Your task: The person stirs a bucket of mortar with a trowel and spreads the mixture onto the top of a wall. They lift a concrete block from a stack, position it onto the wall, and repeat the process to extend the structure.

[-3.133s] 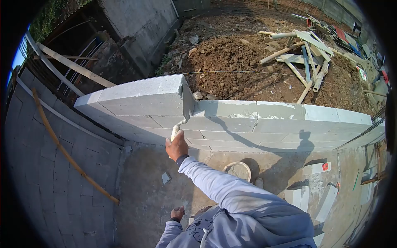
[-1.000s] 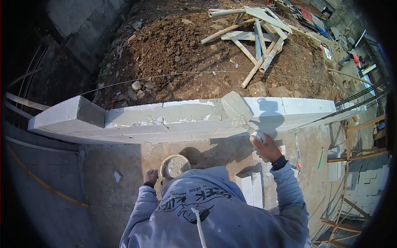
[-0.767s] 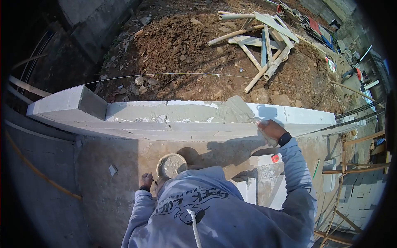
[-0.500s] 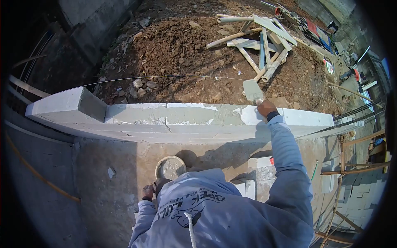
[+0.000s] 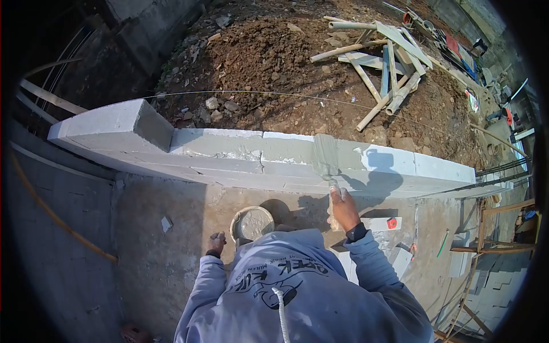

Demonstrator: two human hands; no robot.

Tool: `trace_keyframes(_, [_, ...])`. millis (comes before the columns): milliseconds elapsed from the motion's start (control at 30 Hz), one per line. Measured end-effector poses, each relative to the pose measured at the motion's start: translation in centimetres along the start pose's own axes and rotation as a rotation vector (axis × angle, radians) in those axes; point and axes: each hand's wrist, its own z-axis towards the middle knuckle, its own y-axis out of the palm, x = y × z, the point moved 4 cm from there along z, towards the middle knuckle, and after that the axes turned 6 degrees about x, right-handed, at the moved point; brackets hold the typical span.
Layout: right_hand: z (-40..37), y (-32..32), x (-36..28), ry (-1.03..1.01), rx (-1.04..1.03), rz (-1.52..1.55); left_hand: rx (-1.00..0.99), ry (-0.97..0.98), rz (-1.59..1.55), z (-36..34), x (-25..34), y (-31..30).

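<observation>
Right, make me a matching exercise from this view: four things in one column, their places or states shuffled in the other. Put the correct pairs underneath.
1. Trowel
2. Bucket
3. Left hand
4. Red item

A. On a white block
B. Grey mix inside
C. Gripped by the right hand
D. Near the bucket, no tool visible in it

Pairs: 1-C, 2-B, 3-D, 4-A
</observation>
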Motion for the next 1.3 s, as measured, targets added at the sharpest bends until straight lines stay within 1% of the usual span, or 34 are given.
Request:
trace_keyframes(33, [0.4,1.7,-0.1,-0.026,-0.005,-0.056,0.007,0.034,-0.006,0.2,0.4,-0.1])
trace_keyframes(67, [0.8,3.4,-0.2,-0.054,-0.013,-0.114,0.020,0.012,-0.045,-2.0,3.9,-0.3])
trace_keyframes(133, [1.5,6.6,-1.4,-0.165,-0.033,-0.152,0.047,0.020,-0.105,-2.9,4.0,-0.9])
trace_keyframes(167, [1.4,8.1,-2.3,-0.185,-0.047,-0.178,0.063,0.027,-0.134,-3.0,3.9,-1.8])
trace_keyframes(200, [1.1,9.5,-3.5,-0.206,-0.060,-0.203,0.059,0.029,-0.137,-2.6,2.2,-2.5])
trace_keyframes(300, [0.3,13.4,-5.7,-0.284,-0.075,-0.343,0.104,-0.064,-0.118,-3.2,-3.1,-5.2])
trace_keyframes(333, [-0.9,14.1,-6.5,-0.357,-0.054,-0.427,0.136,-0.092,-0.130,-3.6,-5.3,-6.2])
trace_keyframes(400, [-2.4,15.4,-4.1,-0.447,-0.048,-0.444,0.187,-0.160,-0.108,-5.1,-8.4,-8.4])
trace_keyframes(433, [-3.5,15.8,-2.8,-0.490,-0.040,-0.453,0.175,-0.189,-0.051,-5.1,-10.7,-9.7])
trace_keyframes(467, [-4.8,15.6,-1.9,-0.508,-0.061,-0.469,0.159,-0.219,0.007,-5.2,-13.1,-10.9])
trace_keyframes(533, [-7.4,14.3,-0.2,-0.540,-0.107,-0.508,0.157,-0.244,-0.029,-6.5,-16.7,-12.3])
trace_keyframes(600, [-8.3,12.8,0.5,-0.598,-0.082,-0.462,0.151,-0.269,-0.018,-7.0,-17.7,-12.5])
trace_keyframes(667, [-8.1,11.6,1.9,-0.609,-0.020,-0.400,0.120,-0.300,0.070,-7.8,-17.2,-13.4])
trace_keyframes(767, [-6.7,9.7,2.9,-0.326,0.131,-0.117,0.061,-0.247,-0.001,-6.3,-15.0,-13.3])
trace_keyframes(800, [-5.4,9.3,3.3,-0.323,0.223,-0.058,0.059,-0.204,0.039,-5.8,-13.9,-13.2])
trace_keyframes(867, [-2.5,9.4,4.3,-0.347,0.373,0.020,0.074,-0.121,0.112,-5.1,-9.8,-13.2])
trace_keyframes(933, [-1.5,10.5,3.9,-0.421,0.481,0.006,0.088,-0.069,-0.062,-3.5,-8.7,-13.3])
trace_keyframes(967, [-1.7,11.2,3.7,-0.472,0.526,-0.022,0.099,-0.048,-0.056,-3.7,-8.0,-13.7])
trace_keyframes(1000, [-2.6,12.3,4.7,-0.462,0.496,-0.090,0.108,-0.018,-0.050,-3.5,-6.9,-14.3])
trace_keyframes(1033, [-2.4,13.7,7.9,-0.424,0.355,-0.078,0.118,0.022,-0.050,-3.0,-5.0,-14.6])
trace_keyframes(1067, [-4.7,14.4,8.1,-0.517,0.337,-0.162,0.140,0.015,-0.098,-4.3,-2.2,-15.2])
trace_keyframes(1100, [-6.0,14.9,8.6,-0.551,0.282,-0.210,0.164,0.014,-0.135,-4.1,-1.9,-15.5])
trace_keyframes(1167, [-8.2,16.2,8.6,-0.611,0.157,-0.310,0.219,-0.001,-0.203,-4.8,-2.7,-16.7])
trace_keyframes(1200, [-8.6,16.7,7.9,-0.632,0.154,-0.301,0.215,-0.037,-0.179,-4.7,-4.4,-17.1])
trace_keyframes(1267, [-9.3,18.0,4.4,-0.677,0.155,-0.275,0.205,-0.101,-0.132,-4.4,-8.1,-17.6])
trace_keyframes(1300, [-8.8,18.9,2.9,-0.677,0.134,-0.215,0.214,-0.144,-0.089,-4.8,-9.7,-17.7])
